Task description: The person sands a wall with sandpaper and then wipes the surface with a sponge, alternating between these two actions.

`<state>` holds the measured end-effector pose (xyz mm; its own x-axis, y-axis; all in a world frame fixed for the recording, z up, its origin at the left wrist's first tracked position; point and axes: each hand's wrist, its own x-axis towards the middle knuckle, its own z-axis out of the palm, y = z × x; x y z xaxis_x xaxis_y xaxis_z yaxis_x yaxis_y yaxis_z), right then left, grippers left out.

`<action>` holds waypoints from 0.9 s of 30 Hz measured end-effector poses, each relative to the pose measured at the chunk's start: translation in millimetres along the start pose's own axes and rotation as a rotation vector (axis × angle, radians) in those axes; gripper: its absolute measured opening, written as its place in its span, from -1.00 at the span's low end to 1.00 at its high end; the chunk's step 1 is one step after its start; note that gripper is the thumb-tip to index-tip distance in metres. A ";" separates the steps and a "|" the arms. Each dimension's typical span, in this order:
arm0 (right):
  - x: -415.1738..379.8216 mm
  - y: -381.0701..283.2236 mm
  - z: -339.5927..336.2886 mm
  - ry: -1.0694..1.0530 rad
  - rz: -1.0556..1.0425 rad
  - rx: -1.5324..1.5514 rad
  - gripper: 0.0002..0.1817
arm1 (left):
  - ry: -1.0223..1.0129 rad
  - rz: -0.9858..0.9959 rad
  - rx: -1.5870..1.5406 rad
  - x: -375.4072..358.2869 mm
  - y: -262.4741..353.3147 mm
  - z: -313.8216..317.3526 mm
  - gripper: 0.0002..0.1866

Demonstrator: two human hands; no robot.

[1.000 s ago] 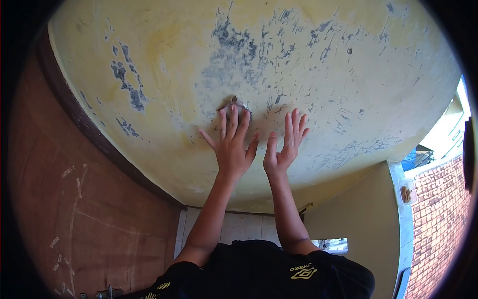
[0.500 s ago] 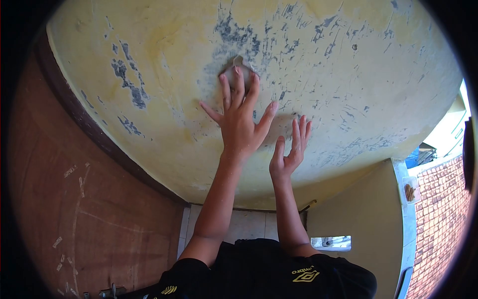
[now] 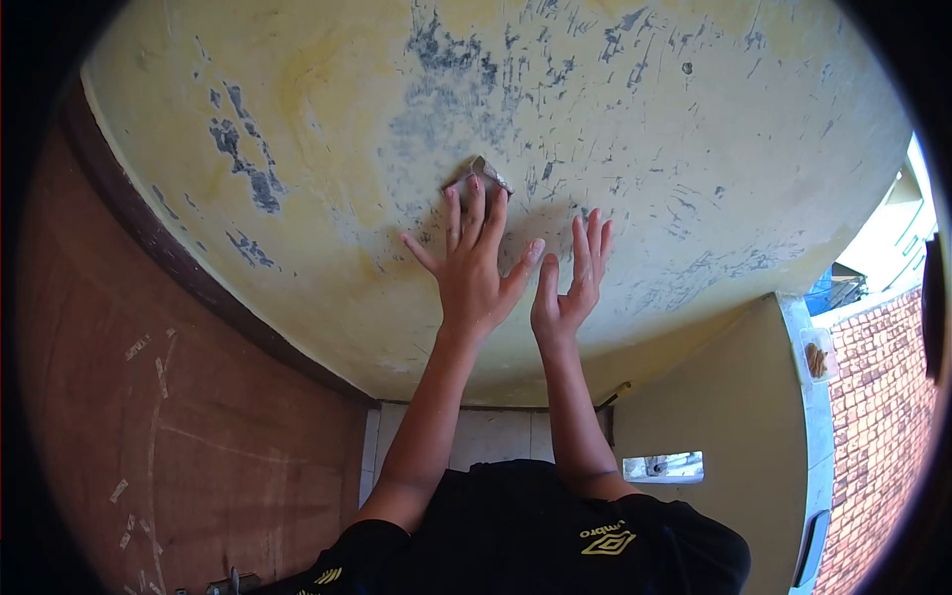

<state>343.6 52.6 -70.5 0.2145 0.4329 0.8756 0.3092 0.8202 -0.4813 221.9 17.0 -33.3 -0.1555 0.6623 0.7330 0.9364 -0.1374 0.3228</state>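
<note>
My left hand (image 3: pixel 472 268) lies spread against the yellowish wall (image 3: pixel 337 238), its middle fingertips pressing a small greyish-brown sheet (image 3: pixel 485 171) flat to the surface. The sheet's upper edge is creased and lifts from the wall; the rest is hidden under the fingers. To its right, my right hand (image 3: pixel 573 288) is raised near the wall with fingers apart and nothing in it. Dark grey patches (image 3: pixel 446 69) of bared surface show above the sheet.
At the left is a reddish-brown panel (image 3: pixel 228 436) with bits of tape. On the right, a clear container (image 3: pixel 816 355) with brown pieces sits on a pale ledge (image 3: pixel 819 466), beside roof tiles (image 3: pixel 883 407). A yellow-tipped rod (image 3: pixel 617 394) is near the lower wall.
My left hand and the sheet under it have moved down the wall. My right hand has shifted slightly left and up. The view has shifted a little.
</note>
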 end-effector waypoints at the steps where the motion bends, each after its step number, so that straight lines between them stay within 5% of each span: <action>1: -0.1 -0.8 -0.6 -0.004 0.008 0.004 -0.29 | -0.005 -0.015 -0.015 0.2 2.7 -1.8 -0.14; 5: 3.3 -1.1 0.2 -0.008 0.006 -0.006 -0.26 | -0.019 -0.029 -0.062 18.2 8.8 -5.8 -0.11; 11: -3.9 -8.6 -2.3 -0.052 0.037 0.013 -0.25 | 0.255 0.096 -0.069 89.9 20.3 -42.4 -0.18; 20: -11.0 -14.4 -14.0 -0.056 0.039 0.020 -0.28 | 0.071 -0.050 0.027 -2.9 -21.4 1.2 -0.13; 27: 0.5 -22.6 -13.7 -0.054 0.029 0.020 -0.29 | 0.285 0.187 0.018 124.1 13.5 -72.2 -0.21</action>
<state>349.4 29.1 -59.7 0.1723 0.4756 0.8626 0.2849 0.8142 -0.5058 192.6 44.2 105.2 -0.0602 0.3945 0.9169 0.9620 -0.2223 0.1588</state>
